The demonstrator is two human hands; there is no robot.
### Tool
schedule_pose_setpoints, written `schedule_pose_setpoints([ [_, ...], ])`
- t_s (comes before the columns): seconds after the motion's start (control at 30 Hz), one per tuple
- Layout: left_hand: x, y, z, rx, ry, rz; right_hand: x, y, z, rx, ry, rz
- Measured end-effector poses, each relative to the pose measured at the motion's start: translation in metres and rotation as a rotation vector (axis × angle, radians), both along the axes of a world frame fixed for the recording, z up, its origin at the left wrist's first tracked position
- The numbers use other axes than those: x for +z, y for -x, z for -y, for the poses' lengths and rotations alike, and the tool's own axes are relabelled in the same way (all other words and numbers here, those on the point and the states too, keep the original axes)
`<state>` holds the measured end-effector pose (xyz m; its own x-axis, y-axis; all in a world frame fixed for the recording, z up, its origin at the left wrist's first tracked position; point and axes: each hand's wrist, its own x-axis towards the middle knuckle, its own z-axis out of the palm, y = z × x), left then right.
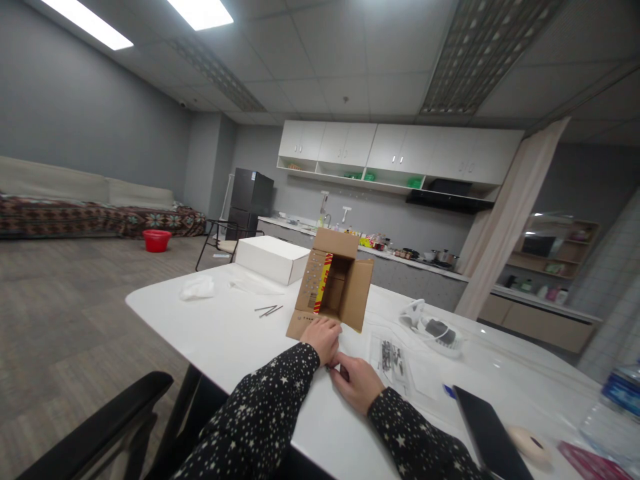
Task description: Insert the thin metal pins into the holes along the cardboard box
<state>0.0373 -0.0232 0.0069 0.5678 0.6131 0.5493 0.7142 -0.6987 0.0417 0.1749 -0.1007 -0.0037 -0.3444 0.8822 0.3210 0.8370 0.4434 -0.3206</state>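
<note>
An opened cardboard box [306, 293] with yellow and red tape stands on the white table, its opening facing me. At the box's lower front flap is my left hand [323, 339], its fingers bent and pressed together. My right hand [356, 383] is curled just below and touches the left one. Something small and dark shows between the two hands, too hidden to name. To the right of them lies a clear plastic tray [393, 360] with several small dark metal pieces. A few thin dark rods [270, 311] lie left of the box.
A white box [273, 259] stands behind at left, with crumpled white plastic [197, 288] nearby. On the right are a white device with a cable [439, 333], a black phone [493, 433], a beige rounded object [529, 445] and a water bottle [613, 417]. A chair armrest [100, 427] is lower left.
</note>
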Motion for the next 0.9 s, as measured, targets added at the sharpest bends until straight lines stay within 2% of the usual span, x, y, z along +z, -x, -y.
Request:
schedule_pose_setpoints([
  [0.57,0.003,0.005,-0.002,0.049,0.057,0.081,-0.001,-0.001,0.0,-0.006,-0.002,0.015],
  [0.9,0.002,0.013,-0.005,0.233,0.058,0.141,-0.004,-0.003,-0.001,-0.024,-0.004,0.026],
])
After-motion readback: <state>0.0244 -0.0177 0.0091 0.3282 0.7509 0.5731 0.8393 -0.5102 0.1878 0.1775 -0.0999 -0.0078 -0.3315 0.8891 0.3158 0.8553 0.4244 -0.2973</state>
